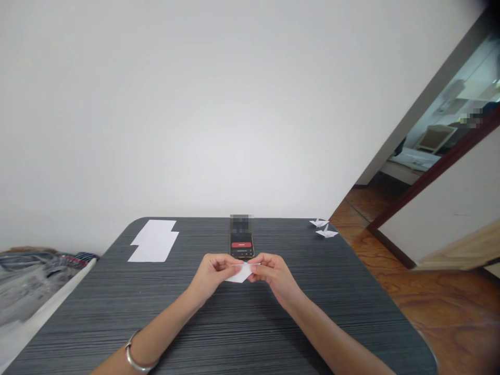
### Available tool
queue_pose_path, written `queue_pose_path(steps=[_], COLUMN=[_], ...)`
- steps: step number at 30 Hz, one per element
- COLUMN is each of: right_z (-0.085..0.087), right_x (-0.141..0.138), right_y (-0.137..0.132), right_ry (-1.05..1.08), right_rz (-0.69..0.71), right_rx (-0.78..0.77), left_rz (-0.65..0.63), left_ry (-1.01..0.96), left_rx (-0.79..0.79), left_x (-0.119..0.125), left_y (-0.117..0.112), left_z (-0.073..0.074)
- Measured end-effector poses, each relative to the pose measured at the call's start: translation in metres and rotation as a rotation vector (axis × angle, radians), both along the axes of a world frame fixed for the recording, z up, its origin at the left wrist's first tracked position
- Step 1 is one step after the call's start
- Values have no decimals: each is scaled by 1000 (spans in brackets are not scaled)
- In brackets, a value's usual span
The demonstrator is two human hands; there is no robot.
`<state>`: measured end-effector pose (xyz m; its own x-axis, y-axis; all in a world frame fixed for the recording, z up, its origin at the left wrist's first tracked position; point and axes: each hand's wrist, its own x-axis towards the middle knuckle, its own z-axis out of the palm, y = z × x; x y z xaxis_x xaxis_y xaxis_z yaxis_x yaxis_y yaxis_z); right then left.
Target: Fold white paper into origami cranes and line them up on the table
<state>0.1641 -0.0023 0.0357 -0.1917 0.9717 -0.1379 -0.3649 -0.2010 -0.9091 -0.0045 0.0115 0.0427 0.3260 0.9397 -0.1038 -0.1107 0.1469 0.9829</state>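
Between my two hands is a small folded piece of white paper (241,274), held above the dark table near its middle. My left hand (214,272) pinches the paper's left side, thumb on top and fingers behind. On the other side, my right hand (272,272) grips the right edge between thumb and fingers. The fingers partly cover the paper, so its full folded shape is hidden. Just beyond my hands a phone (241,245) stands or lies with its screen lit, a red bar across it.
White paper sheets (154,241) overlap at the table's left. Two folded paper cranes (326,234) sit near the back right corner. The dark wood-grain table (187,333) meets a white wall (234,104). Plastic-wrapped items (35,286) lie left of it; a doorway opens at right.
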Motion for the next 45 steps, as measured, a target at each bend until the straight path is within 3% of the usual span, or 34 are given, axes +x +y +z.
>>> queue_pose_path(steps=[15, 27, 45], right_z=[4, -3, 4], right_x=[8, 10, 13], right_y=[-8, -7, -7], right_ry=[-10, -37, -118], right_rz=[40, 20, 78], right_rx=[91, 77, -47], left_rz=[-15, 8, -23], left_ry=[-22, 239, 339], left_rx=[188, 485, 538], left_x=[-4, -7, -8], left_y=[-9, -13, -10], left_z=[3, -2, -3])
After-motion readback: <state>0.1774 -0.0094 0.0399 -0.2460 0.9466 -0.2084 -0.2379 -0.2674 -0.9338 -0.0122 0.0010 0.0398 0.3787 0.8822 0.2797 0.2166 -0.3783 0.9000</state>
